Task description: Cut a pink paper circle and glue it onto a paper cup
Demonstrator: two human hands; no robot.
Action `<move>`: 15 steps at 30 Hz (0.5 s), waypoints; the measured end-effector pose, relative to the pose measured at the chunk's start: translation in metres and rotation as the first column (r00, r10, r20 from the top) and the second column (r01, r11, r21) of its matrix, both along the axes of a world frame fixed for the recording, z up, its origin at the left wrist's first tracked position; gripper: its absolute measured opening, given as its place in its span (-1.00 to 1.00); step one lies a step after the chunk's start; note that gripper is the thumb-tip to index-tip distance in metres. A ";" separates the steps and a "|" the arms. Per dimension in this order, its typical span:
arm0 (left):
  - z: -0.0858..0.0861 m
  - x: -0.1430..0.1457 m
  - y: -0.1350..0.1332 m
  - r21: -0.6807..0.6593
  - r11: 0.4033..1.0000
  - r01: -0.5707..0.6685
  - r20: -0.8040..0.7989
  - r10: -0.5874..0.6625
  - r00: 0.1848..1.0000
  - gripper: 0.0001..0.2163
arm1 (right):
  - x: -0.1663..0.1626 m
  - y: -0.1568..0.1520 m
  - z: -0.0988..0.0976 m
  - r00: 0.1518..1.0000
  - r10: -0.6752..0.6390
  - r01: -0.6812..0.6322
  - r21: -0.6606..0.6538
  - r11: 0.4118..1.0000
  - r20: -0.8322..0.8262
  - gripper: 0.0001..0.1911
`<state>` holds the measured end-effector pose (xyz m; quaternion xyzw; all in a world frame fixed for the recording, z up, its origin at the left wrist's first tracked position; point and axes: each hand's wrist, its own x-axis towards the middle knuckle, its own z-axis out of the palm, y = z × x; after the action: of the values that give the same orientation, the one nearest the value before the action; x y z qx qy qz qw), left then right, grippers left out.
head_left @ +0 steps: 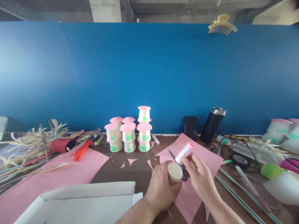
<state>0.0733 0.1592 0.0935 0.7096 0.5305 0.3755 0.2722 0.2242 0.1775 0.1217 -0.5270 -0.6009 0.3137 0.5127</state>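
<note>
My left hand [161, 186] is wrapped round a small cream paper cup [175, 172], held with its flat base up over a pink paper sheet [198, 155]. My right hand [198, 174] pinches a glue stick [184, 152] with a pink cap, tilted just above the cup. Black scissors [178, 163] lie on the pink sheet, partly hidden between my hands. Behind them, several finished cups with pink lids and green patches [129, 133] stand stacked against the blue wall.
A white cardboard box [81, 202] sits at the front left. Another pink sheet [58, 171], an orange cutter [81, 151], a red case [62, 144] and dry straw [25, 146] lie left. A phone [191, 127], black flask [212, 124], cables and more cups [280, 130] are right.
</note>
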 end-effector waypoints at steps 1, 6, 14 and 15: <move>-0.001 0.000 0.000 -0.008 1.000 -0.005 0.002 0.005 1.000 -0.44 | 0.001 -0.001 0.001 1.000 -0.014 0.014 -0.007 1.000 -0.021 -0.72; -0.004 0.003 0.000 -0.073 0.996 -0.054 0.033 0.057 0.998 -0.12 | 0.003 -0.003 0.003 0.995 -0.039 0.035 -0.043 0.998 -0.087 -0.66; -0.004 0.006 -0.001 -0.059 0.994 -0.090 -0.056 0.087 0.995 -0.07 | 0.001 -0.006 0.002 0.996 0.001 -0.004 -0.042 0.999 -0.090 -0.69; -0.005 0.006 -0.001 -0.043 0.995 -0.089 -0.061 0.086 0.994 -0.12 | 0.001 -0.005 0.003 0.996 0.010 -0.013 -0.037 0.999 -0.085 -0.69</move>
<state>0.0795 0.1581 0.0887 0.6902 0.5773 0.3535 0.2558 0.2253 0.1720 0.1242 -0.5193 -0.5756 0.3500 0.5259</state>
